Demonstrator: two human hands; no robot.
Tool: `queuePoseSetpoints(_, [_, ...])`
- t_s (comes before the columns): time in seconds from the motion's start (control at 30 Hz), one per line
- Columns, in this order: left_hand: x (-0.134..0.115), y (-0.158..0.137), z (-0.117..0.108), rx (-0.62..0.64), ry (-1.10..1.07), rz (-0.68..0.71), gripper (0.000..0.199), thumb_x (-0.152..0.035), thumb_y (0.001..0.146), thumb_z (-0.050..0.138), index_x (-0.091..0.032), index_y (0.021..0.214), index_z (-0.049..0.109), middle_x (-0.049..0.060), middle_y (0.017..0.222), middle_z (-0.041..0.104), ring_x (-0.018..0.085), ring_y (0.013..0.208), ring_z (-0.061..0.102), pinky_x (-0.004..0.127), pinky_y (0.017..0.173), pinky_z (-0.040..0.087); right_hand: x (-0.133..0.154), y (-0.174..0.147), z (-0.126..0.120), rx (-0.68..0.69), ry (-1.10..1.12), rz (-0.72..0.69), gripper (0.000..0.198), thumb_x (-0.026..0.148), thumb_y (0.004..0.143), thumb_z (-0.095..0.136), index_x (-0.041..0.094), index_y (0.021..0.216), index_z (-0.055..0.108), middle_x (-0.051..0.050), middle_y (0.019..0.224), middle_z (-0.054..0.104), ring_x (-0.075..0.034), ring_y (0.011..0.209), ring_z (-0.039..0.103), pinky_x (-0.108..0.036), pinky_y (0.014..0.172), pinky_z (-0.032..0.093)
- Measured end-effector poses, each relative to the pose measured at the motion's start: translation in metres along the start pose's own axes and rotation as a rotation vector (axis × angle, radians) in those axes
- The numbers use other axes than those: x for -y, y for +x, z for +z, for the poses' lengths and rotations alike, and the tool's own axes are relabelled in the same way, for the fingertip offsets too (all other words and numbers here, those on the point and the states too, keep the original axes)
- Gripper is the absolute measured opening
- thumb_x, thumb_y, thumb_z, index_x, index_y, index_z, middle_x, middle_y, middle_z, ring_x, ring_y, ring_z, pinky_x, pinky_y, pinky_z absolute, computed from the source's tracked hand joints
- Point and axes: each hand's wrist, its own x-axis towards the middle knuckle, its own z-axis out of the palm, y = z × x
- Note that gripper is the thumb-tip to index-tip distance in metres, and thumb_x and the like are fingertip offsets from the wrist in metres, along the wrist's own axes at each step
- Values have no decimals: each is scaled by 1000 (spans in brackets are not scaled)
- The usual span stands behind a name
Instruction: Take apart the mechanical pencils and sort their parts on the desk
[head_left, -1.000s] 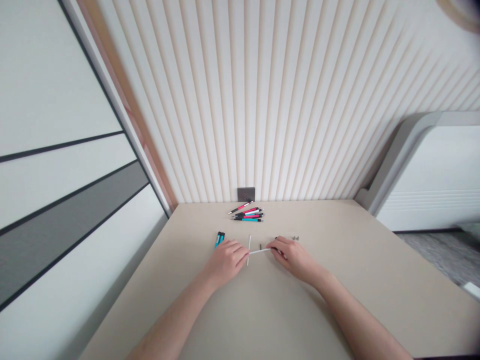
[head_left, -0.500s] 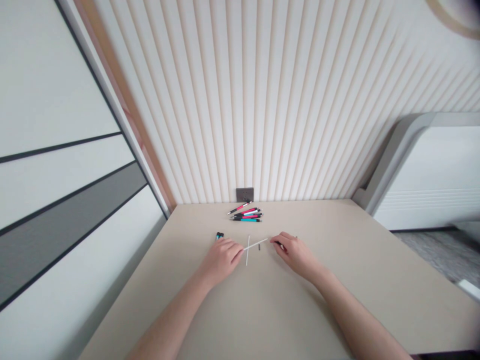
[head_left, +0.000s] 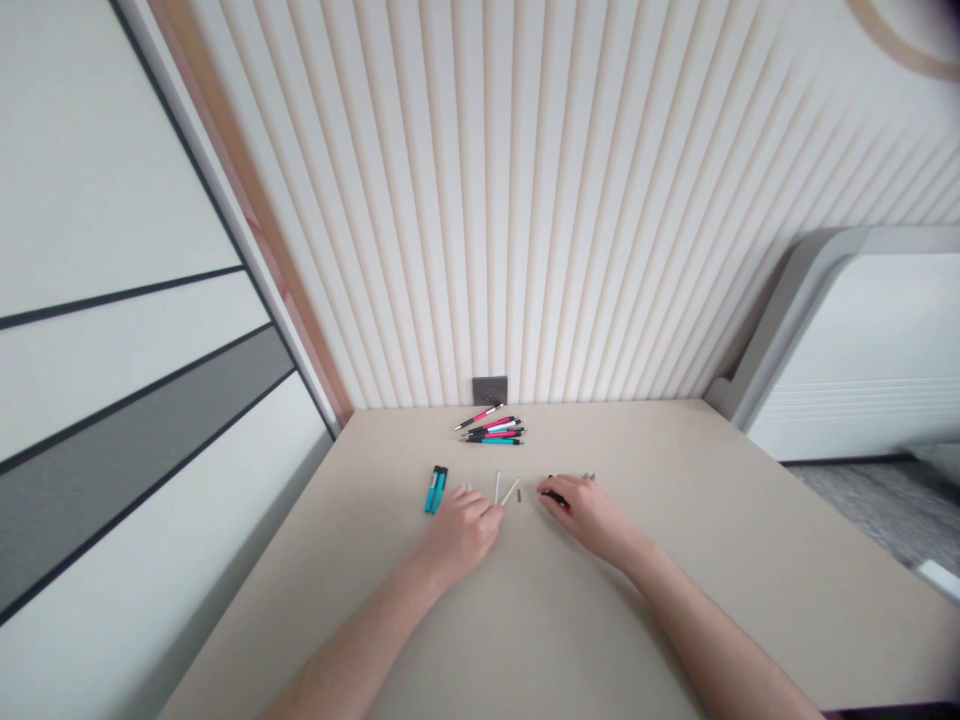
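Note:
My left hand (head_left: pixel 463 525) is closed with its fingertips pinched on a thin white pen refill (head_left: pixel 511 491), which sticks out to the upper right. A second white refill (head_left: pixel 497 484) lies on the table just beyond those fingertips. Left of this hand, two teal pen barrels (head_left: pixel 435 490) with black ends rest side by side. My right hand (head_left: pixel 581 507) is curled around a small black pen part (head_left: pixel 555 497), mostly covered by the fingers. Between the hands lies a tiny dark piece (head_left: pixel 518 495), perhaps a spring.
Several red, teal, white and black pens (head_left: pixel 495 432) lie in a pile near the wall, below a dark socket (head_left: pixel 490 390). Small greyish pieces (head_left: pixel 589 476) show just behind my right hand. A beige table (head_left: pixel 525 620) carries everything; a white cabinet (head_left: pixel 150 450) stands left.
My left hand has moved toward me and slightly right, turning the refill to a steeper slant. The teal barrels are now uncovered. My right hand has shifted slightly nearer to me.

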Motion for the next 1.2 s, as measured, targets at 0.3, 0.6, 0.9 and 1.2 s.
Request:
queuePoseSetpoints(0.3, [-9,1,6,24,9,29,13,-19,92,53,-17,81,60,3,71,63,19,72,60,34,69,40,0,1,4,28,-26,-18,24,27,95,44,24,104,67,-4,99,71,-19,91,65,-28,79,45])
queuePoseSetpoints(0.6, [-1,-2,-10,52,-62,-16,13,-27,92,55,-19,101,61,5,93,62,21,87,59,36,81,44,1,0,5,45,-12,-32,25,27,94,44,24,104,67,-3,102,71,-20,92,65,-28,80,45])
queuePoseSetpoints(0.9, [2,-4,-5,146,-237,61,21,-11,95,45,-20,106,61,6,116,60,21,106,56,35,93,45,3,-1,2,69,-18,-25,25,27,94,44,24,104,67,-4,103,71,-20,93,65,-29,82,45])
queuePoseSetpoints(1.2, [2,-2,0,205,-276,50,18,-11,96,45,-17,98,62,4,102,61,18,99,55,28,88,45,4,-2,4,71,-4,-23,25,26,94,45,24,102,68,-4,102,71,-20,92,65,-28,81,45])
